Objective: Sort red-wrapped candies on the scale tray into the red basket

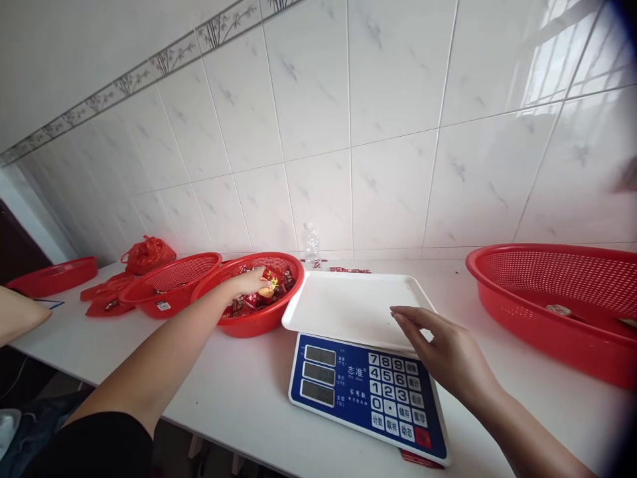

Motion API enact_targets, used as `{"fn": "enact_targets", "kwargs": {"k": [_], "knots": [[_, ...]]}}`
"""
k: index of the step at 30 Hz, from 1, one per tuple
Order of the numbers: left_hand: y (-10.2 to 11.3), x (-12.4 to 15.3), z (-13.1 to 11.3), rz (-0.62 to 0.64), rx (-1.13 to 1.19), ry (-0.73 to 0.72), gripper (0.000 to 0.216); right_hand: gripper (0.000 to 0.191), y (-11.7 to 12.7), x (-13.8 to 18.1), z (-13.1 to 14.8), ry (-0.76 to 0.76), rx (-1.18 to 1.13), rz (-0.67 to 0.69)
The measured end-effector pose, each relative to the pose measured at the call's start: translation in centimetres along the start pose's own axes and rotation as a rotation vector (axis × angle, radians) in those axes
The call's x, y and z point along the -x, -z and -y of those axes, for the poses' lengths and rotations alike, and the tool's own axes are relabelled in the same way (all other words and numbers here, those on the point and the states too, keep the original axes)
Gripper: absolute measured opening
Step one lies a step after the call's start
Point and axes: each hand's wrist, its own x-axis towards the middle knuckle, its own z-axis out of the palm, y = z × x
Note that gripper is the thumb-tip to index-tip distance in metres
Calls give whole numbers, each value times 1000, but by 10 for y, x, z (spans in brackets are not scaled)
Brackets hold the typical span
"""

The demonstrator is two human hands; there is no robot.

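Observation:
My left hand (250, 282) reaches into a red perforated basket (259, 325) filled with small red wrapped packets. Its fingers are closed on a red and yellow snack packet (271, 282) near the basket's right side; the fingertips are partly hidden. Over the right part of the scale's white tray (343, 302) is my right hand (438, 338), thumb and index finger drawn together in a pinch with nothing visible between them. Below the tray, the blue panel of the digital scale (358, 392) shows three small displays and a keypad.
Another red basket (537, 332) with a few items stands at the right. Leftward are a second red basket (169, 302), a red plastic bag (149, 255) and a farther basket (60, 275). A clear bottle (311, 242) stands by the wall. Another person's arm (24, 315) enters at left.

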Motion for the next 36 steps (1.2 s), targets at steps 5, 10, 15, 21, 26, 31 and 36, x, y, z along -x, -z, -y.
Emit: {"fn": "enact_targets", "kwargs": {"k": [5, 10, 15, 21, 26, 31, 36], "knots": [[5, 2, -24, -1, 184, -50, 37, 33, 2, -1, 2, -10, -7, 6], [-11, 10, -67, 123, 358, -88, 35, 32, 4, -1, 2, -17, -23, 16], [-48, 24, -105, 318, 435, -170, 38, 32, 3, -1, 1, -22, -31, 32], [-81, 28, -122, 365, 402, -200, 19, 32, 4, -2, 0, -28, -14, 63], [-85, 17, -116, 245, 363, -105, 20, 33, 5, -1, 1, -6, 0, 63], [-85, 15, -110, 247, 330, -93, 38, 32, 5, -1, 3, 11, 16, 83], [-76, 13, -98, 207, 245, -123, 33, 31, 3, -1, 2, 69, 73, 60]]}}
